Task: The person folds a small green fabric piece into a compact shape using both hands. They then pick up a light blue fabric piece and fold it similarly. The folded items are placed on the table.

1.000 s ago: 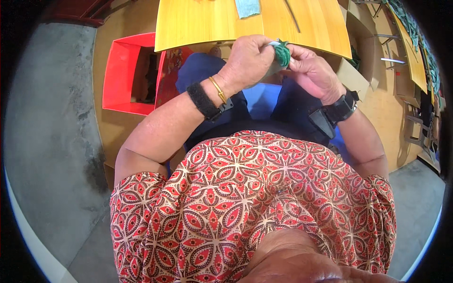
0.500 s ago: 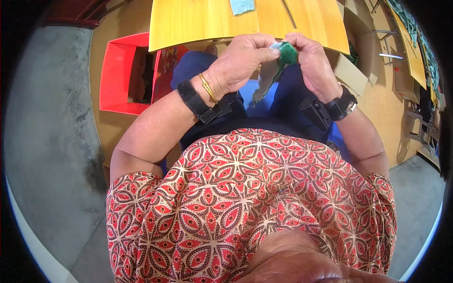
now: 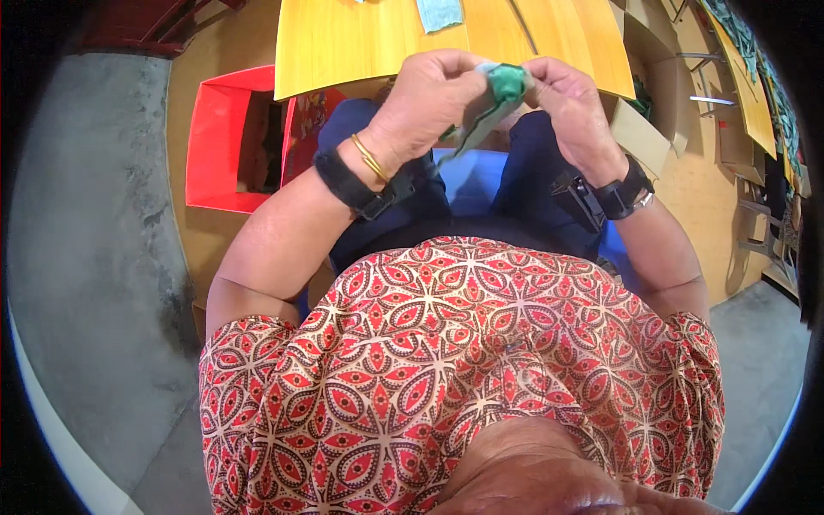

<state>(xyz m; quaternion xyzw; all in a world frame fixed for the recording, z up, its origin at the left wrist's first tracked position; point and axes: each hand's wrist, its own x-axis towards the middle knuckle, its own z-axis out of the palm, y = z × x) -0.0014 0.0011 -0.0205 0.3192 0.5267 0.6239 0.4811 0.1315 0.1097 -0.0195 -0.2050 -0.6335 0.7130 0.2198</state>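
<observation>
A small piece of green cloth [image 3: 508, 83] with a pale, light-blue bit at its top edge is stretched between my two hands, just in front of the table's near edge. My left hand [image 3: 427, 110] is closed, thumb and forefinger pinching the cloth's left side. Its right side is pinched by my right hand [image 3: 577, 112], also closed. Below the fingers a greyish-green strip of the cloth hangs slantwise down over my lap. The remaining fingers of each hand are curled and partly hidden.
Beyond my hands stands a yellow wooden table [image 3: 369, 43], bearing a light-blue cloth piece [image 3: 440, 15] and a thin dark rod [image 3: 522, 26]. A red box [image 3: 212, 142] is on the left. Cardboard boxes [image 3: 642, 137] stand on the right, near another table piled with blue-green cloth [image 3: 777, 112].
The cloth has shifted slightly left and its hanging end has swung left, showing more of the strip. My left hand has moved a little left; both hands keep their pinch.
</observation>
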